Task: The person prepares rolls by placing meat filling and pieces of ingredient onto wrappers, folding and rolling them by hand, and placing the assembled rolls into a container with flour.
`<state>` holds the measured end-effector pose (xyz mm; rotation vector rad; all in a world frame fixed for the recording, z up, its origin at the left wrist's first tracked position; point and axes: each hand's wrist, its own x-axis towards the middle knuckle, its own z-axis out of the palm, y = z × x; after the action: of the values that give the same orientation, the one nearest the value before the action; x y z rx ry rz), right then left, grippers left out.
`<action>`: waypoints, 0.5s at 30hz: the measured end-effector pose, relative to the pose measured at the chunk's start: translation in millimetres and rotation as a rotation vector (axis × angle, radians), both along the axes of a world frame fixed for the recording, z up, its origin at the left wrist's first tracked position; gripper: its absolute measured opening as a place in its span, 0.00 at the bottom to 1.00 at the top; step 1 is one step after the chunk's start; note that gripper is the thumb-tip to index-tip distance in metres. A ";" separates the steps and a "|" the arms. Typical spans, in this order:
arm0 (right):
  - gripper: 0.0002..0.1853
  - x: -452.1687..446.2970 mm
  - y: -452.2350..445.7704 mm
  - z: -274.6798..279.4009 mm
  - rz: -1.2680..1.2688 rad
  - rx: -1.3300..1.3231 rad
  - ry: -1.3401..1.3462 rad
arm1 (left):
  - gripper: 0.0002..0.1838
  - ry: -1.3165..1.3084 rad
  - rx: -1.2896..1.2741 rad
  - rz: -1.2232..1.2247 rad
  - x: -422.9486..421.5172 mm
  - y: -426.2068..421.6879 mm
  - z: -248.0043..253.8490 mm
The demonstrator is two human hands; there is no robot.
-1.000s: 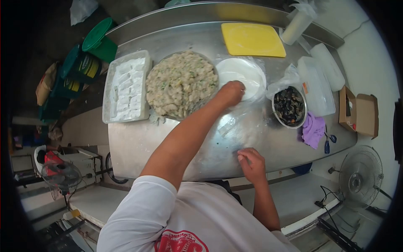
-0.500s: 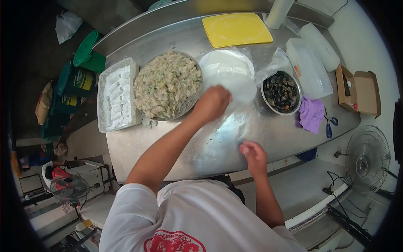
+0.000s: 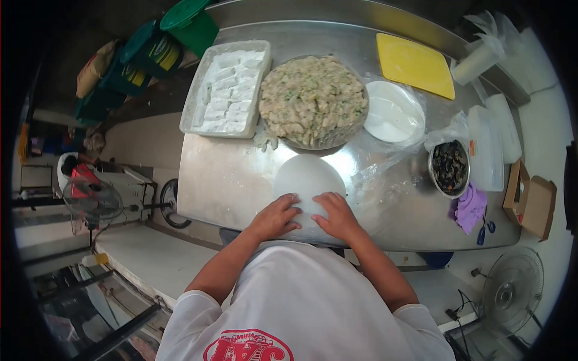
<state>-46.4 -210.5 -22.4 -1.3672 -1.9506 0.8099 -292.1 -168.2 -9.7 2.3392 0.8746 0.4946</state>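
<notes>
A thin, round, translucent white wrapper sheet [image 3: 310,171] lies on the steel table close to my body. On its near left part rests my left hand [image 3: 276,218], fingers and thumb apart. My right hand [image 3: 337,218] touches the near right part in the same way, fingers spread. Beyond the sheet stands a large bowl heaped with pale minced filling flecked with green [image 3: 313,102]. To the right of that is a stack of round white sheets [image 3: 394,113] on clear plastic.
A plastic tray [image 3: 186,120] of white-dusted pieces stands left of the filling. Rightward are a bowl of dark pieces [image 3: 450,168], a purple cloth [image 3: 469,207], blue-handled scissors [image 3: 481,234] and an open cardboard box [image 3: 539,201]. A yellow board [image 3: 415,65] lies at the back.
My left hand has brought the translucent sheet from the stack to the table's near side, now flat. My right hand has come onto it too. The view has shifted left.
</notes>
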 end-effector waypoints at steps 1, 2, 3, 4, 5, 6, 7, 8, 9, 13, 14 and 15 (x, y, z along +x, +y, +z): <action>0.28 0.8 0.1 1.5 0.013 -0.003 -0.007 | 0.10 0.010 0.015 -0.021 -5.8 -0.4 -6.8; 0.28 3.2 1.1 3.2 0.022 -0.002 0.017 | 0.09 0.018 0.034 -0.045 -9.0 0.7 -13.4; 0.29 4.1 3.8 9.2 0.029 0.000 0.040 | 0.09 0.009 0.035 -0.037 -8.7 3.9 -14.5; 0.29 5.5 4.7 15.4 0.038 -0.001 0.032 | 0.09 -0.027 -0.005 -0.036 -8.2 7.0 -16.2; 0.28 7.1 3.7 22.4 0.070 -0.027 -0.012 | 0.09 -0.063 -0.049 -0.035 -7.8 8.5 -17.9; 0.27 7.5 3.3 27.6 0.101 -0.053 -0.057 | 0.09 -0.070 -0.052 -0.027 -6.6 10.0 -15.8; 0.27 6.8 1.6 24.8 0.107 -0.057 -0.064 | 0.09 -0.109 -0.122 0.025 -5.3 11.5 -13.4; 0.26 5.7 -1.4 17.9 0.061 -0.062 -0.090 | 0.09 -0.146 -0.193 0.076 -3.6 12.8 -10.9; 0.26 5.0 -2.6 10.7 0.014 -0.065 -0.115 | 0.09 -0.151 -0.195 0.081 -2.1 14.8 -8.4; 0.24 -1.7 3.2 -1.7 -0.094 -0.044 -0.090 | 0.12 -0.108 -0.145 0.037 -1.3 13.8 -2.4; 0.23 -2.3 5.1 0.3 -0.118 -0.085 -0.068 | 0.13 -0.109 -0.118 0.035 -0.1 13.5 -1.8; 0.23 -4.0 7.3 4.3 -0.144 -0.125 -0.046 | 0.13 -0.107 -0.120 0.030 0.3 11.2 -7.4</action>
<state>-50.4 -203.2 -18.1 -1.5926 -1.8374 0.8507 -291.9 -157.0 -17.2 2.1736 0.8659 0.5591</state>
